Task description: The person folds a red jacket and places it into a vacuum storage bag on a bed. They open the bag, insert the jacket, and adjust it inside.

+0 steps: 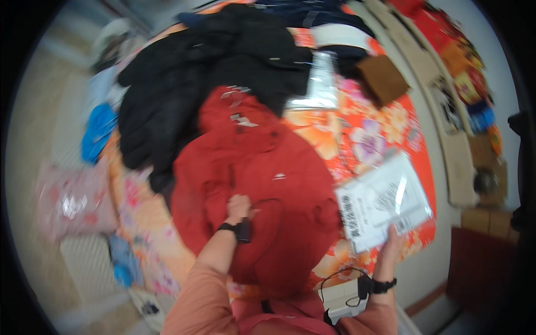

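Note:
A red hooded jacket [272, 238] is spread front up before me, its hood pointing away. My left hand [238, 208] is curled on the jacket's front, left of its middle, and seems to grip the fabric; blur hides the fingertips. My right hand [392, 242] holds a flat white package in clear plastic [379, 205] by its near edge, to the right of the jacket. The package bears dark print. Beneath both lies an orange-red floral bed cover [322, 130]. Each wrist wears a black band with a small device.
Black jackets [163, 83] lie piled beyond and left of the red one. A silvery packet [320, 88] and a brown folded item [383, 79] lie at the far right. Along the left side are a blue bundle [98, 133] and a pink plastic-wrapped package [75, 203].

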Tool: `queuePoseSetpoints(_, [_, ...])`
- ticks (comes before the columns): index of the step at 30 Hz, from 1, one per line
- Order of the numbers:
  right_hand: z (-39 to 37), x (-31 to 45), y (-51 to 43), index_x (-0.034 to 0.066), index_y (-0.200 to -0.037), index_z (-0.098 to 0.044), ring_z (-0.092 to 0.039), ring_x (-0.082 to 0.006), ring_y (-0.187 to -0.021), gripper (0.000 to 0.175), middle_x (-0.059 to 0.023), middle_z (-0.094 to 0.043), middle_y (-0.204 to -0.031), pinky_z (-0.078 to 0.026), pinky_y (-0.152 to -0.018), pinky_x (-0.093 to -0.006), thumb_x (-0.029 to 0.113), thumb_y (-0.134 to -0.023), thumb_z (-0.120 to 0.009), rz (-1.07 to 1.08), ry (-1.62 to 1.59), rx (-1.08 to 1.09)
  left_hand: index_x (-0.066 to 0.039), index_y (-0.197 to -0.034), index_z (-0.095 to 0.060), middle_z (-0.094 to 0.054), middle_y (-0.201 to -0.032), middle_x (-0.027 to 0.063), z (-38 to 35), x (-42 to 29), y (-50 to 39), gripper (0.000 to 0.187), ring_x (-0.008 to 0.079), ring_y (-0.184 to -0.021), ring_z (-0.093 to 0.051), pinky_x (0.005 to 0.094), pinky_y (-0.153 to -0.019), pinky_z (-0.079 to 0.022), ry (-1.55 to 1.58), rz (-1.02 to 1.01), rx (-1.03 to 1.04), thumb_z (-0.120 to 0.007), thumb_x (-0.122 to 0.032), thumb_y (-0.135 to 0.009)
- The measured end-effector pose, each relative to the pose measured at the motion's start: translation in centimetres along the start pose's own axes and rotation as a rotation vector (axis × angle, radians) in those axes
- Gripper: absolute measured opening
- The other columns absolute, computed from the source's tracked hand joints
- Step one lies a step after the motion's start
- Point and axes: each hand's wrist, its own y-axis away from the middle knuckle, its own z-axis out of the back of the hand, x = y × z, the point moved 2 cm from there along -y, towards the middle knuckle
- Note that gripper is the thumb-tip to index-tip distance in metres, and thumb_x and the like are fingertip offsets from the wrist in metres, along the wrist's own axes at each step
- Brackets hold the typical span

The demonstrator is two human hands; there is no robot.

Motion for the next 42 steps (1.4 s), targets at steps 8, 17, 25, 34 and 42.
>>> queuePoseSetpoints(8, [3.8,0.4,-0.4,-0.0091,-0.135,-0.031,-0.047,-0.0272,-0.116,0.050,-0.0183,-0.043,-0.133,-0.035,-0.100,-0.0369,0.008,-0.091,-0.049,-0.044,-0.147,0.190,-0.002,-0.097,-0.056,-0.056,-0.096,0.0175,4.1,-1.1,16.8,0.023,0.0336,-0.093,-0.054,0.0366,-0.080,-0.045,0.808,-0.194,-0.224,-0.061,-0.020,-0.086])
queuePoseSetpoints(17, [2.3,5.6,4.1,-0.0094,-0.132,-0.035,-0.054,-0.0265,-0.105,0.046,-0.0172,-0.051,-0.122,-0.043,-0.090,-0.0374,0.009,-0.092,-0.050,-0.093,-0.111,0.514,-0.003,-0.099,-0.058,-0.058,-0.097,0.0161,8.3,-2.1,31.7,0.030,0.0317,-0.091,-0.057,0.0363,-0.079,-0.046,0.976,-0.129,-0.239,-0.060,-0.030,-0.087])
queuePoseSetpoints(25, [3.0,7.7,14.9,-0.0081,-0.125,-0.043,-0.055,-0.0245,-0.104,0.047,-0.0149,-0.056,-0.116,-0.041,-0.093,-0.0366,0.008,-0.083,-0.057,-0.146,-0.090,0.793,0.001,-0.116,-0.049,-0.052,-0.114,0.0195,10.7,-2.6,38.0,0.048,0.0333,-0.106,-0.052,0.0362,-0.091,-0.043,0.975,-0.315,-0.344,-0.062,-0.034,-0.085])
queuePoseSetpoints(34, [11.1,8.0,24.0,-0.0064,-0.124,-0.045,-0.057,-0.0241,-0.102,0.043,-0.0134,-0.058,-0.115,-0.044,-0.091,-0.0346,0.005,-0.084,-0.055,-0.248,-0.219,0.809,0.001,-0.132,-0.034,-0.047,-0.128,0.0129,4.7,-6.2,45.0,0.066,0.0197,-0.117,-0.049,0.0326,-0.098,-0.040,1.875,-0.239,0.116,-0.068,-0.022,-0.081])
queuePoseSetpoints(42, [20.3,7.0,25.3,-0.0067,-0.124,-0.047,-0.058,-0.0226,-0.103,0.042,-0.0133,-0.057,-0.117,-0.045,-0.091,-0.0338,0.009,-0.086,-0.056,-0.296,-0.197,0.674,0.001,-0.137,-0.032,-0.050,-0.128,0.0108,7.5,-10.7,47.5,0.067,0.0199,-0.116,-0.051,0.0329,-0.099,-0.040,2.003,-0.509,0.692,-0.066,-0.013,-0.081])
